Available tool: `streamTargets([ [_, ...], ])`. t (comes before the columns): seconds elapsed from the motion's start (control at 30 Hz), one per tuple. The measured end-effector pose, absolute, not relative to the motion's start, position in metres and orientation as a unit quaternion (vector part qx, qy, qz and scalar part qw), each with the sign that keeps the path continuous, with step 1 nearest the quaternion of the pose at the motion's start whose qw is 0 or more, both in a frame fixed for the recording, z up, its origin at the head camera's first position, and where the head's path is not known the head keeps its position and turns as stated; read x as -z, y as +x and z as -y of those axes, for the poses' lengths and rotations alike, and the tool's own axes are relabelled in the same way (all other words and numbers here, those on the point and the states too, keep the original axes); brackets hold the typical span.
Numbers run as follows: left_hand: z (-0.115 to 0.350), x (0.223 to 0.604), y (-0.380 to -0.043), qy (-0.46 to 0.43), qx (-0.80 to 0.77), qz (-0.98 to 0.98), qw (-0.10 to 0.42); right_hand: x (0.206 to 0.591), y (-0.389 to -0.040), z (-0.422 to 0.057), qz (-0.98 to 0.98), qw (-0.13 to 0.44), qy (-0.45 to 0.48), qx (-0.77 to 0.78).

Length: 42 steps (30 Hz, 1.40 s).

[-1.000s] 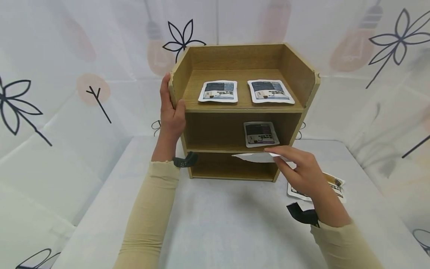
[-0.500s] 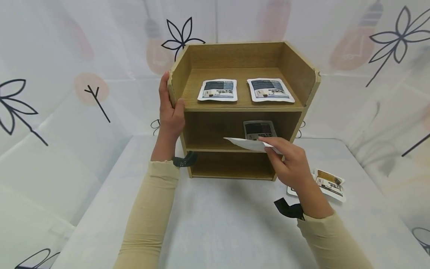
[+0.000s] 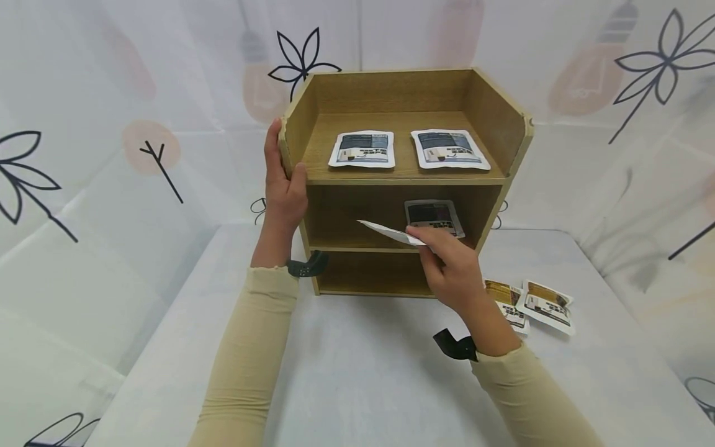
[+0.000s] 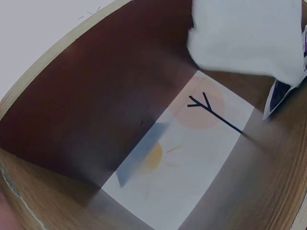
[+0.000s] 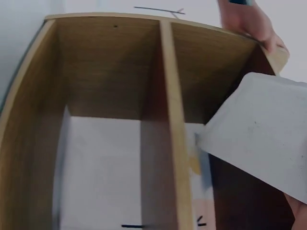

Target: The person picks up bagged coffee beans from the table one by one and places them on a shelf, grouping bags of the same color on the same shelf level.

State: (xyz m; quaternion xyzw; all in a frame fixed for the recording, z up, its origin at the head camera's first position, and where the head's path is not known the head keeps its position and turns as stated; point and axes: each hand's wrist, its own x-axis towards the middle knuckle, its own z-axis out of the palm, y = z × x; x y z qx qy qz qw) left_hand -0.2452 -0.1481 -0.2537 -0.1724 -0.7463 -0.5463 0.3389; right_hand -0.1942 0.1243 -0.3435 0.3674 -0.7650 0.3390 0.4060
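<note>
1. Loading the middle shelf (image 3: 341, 241) is judged to be the step in hand: a white pouch (image 3: 387, 231) is held, tilted, at the middle opening of the wooden shelf unit (image 3: 391, 93), and is not yet laid down.
2. The white pouch is pinched between thumb and fingers of the right hand (image 3: 451, 270).
3. The left side wall of the shelf unit is grasped by the left hand (image 3: 286, 189), presumably as a brace.
4. For the next move, the white pouch should be passed inward, levelled, and released left of the dark-labelled pouch (image 3: 432, 213), without contact.
5. Bold block lettering is printed on the left blue-labelled pouch (image 3: 363, 149), right blue-labelled pouch (image 3: 449, 149), and two brown-and-gold pouches (image 3: 547, 305) on the tabletop (image 3: 346, 372); no brand can be read with certainty.
6. Only a plain face of the white pouch is shown; no label is visible there.
</note>
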Motion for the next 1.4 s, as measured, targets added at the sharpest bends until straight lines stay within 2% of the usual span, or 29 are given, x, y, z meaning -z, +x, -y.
streamTargets([
  [0.2,0.148,0.254,-0.245,-0.166,0.544,0.751,0.335,0.353,-0.196,-0.111,0.750,0.440,0.385,-0.310],
  [0.8,0.145,0.250,-0.240,-0.170,0.541,0.750,0.339,0.368,-0.200,-0.079,0.784,0.430,0.392,-0.215],
  [1.4,0.143,0.248,-0.235,-0.163,0.542,0.753,0.336,0.371,-0.213,-0.059,0.861,0.327,0.361,-0.145],
])
